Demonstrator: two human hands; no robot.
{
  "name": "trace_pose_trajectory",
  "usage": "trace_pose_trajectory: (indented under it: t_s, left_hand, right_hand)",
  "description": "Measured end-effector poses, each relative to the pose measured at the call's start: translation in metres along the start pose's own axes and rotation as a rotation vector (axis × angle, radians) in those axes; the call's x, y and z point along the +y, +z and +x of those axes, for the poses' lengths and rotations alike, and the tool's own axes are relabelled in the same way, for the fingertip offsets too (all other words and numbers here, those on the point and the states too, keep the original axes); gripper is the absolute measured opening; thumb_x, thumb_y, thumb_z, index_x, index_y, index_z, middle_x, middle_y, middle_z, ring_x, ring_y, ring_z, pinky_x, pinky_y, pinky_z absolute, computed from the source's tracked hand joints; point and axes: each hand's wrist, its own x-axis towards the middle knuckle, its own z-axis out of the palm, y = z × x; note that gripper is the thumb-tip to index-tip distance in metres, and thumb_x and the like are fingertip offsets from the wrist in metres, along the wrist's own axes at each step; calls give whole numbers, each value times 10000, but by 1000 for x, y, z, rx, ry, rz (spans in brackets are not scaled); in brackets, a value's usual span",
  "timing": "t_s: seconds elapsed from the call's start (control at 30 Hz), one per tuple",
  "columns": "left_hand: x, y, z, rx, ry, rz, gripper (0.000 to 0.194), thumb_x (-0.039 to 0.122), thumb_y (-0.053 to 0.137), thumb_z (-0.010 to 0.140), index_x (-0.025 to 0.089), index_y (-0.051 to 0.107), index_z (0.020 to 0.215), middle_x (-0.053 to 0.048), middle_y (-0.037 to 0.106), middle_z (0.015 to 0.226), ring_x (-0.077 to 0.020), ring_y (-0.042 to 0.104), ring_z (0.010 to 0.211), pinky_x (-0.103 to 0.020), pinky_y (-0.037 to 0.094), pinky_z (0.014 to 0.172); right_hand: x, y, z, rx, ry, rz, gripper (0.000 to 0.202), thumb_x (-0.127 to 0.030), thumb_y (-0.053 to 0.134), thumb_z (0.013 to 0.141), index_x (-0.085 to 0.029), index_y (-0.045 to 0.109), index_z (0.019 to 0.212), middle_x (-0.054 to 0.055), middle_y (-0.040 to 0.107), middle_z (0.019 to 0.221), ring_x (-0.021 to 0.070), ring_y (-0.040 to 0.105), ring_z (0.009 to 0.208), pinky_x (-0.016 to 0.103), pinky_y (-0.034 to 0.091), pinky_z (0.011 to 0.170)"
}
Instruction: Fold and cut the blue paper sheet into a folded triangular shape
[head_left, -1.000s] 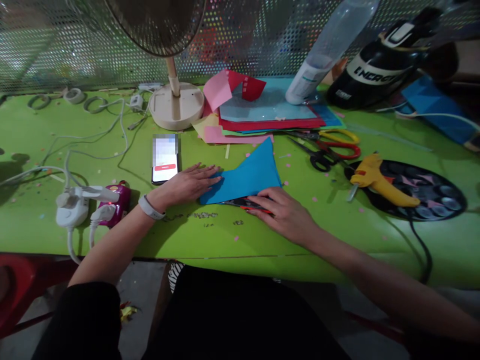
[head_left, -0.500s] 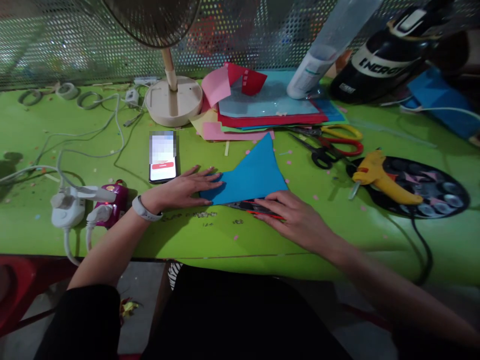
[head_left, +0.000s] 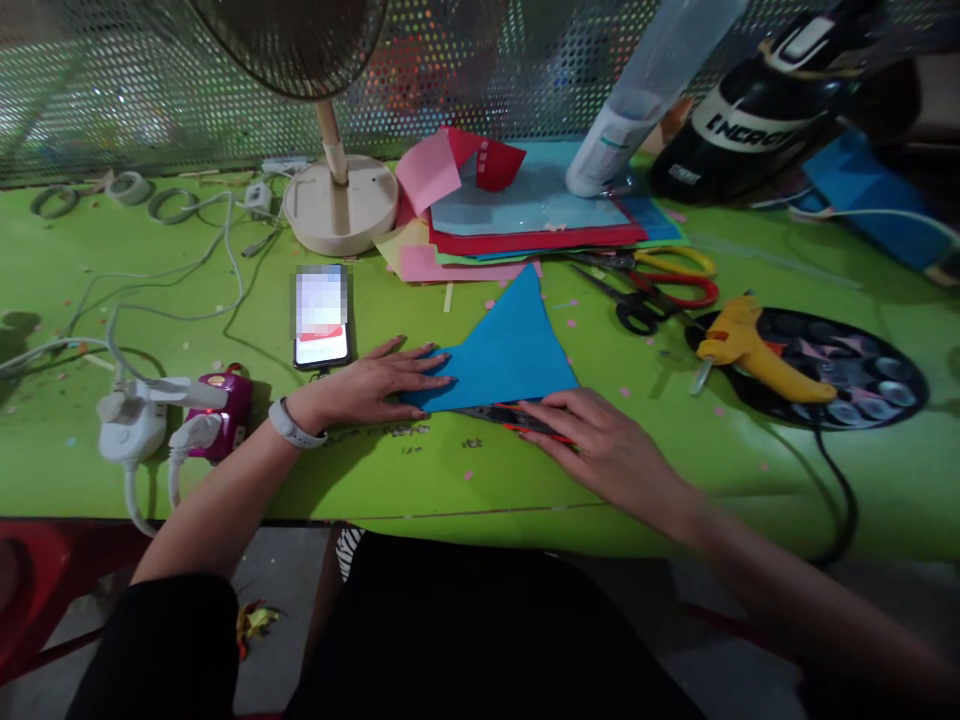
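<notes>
1. Fingers of the left hand lie flat and spread on the left end of an angular blue paper sheet, atop the green table.
2. Fingers of the right hand, bunched narrow, hold a slim black-and-red tool, partly hidden, at the sheet's near edge.
3. A lit phone lies near the left wrist.

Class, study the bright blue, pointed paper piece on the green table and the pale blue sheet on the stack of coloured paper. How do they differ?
The bright blue paper piece is deeper in colour; the pale blue sheet is lighter. The piece narrows to a point, while the sheet looks broad. The left hand presses on the piece; no hand touches the sheet. Both are blue.
</notes>
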Motion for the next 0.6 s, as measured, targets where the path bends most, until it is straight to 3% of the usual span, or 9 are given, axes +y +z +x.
trace_pose_trajectory:
  t_s: [0.2,0.37,0.6]
  left_hand:
    - [0,2,4,138,94,-107,386,311,531,973,284,571,1356,-64,502,1476,-211,475,1363,-443,403,1137]
    - [15,6,10,157,87,-30,393,316,536,970,244,580,1354,-102,558,1425,-245,538,1295,-460,457,1086]
    - [53,20,19,41,203,-26,433,326,503,979,196,540,1391,-118,486,1487,-253,480,1353,-433,415,1124]
  right_hand:
    - [16,-7,-13,9,80,-31,326,-322,456,1001,-152,668,1182,129,673,1021,259,644,936,441,563,817]
    - [31,-17,-24,66,160,-124,337,-313,460,997,-121,680,1164,140,667,974,270,633,924,424,556,792]
    - [52,-19,-33,95,293,-170,385,-388,456,992,-140,684,1177,133,670,978,273,635,928,430,544,805]
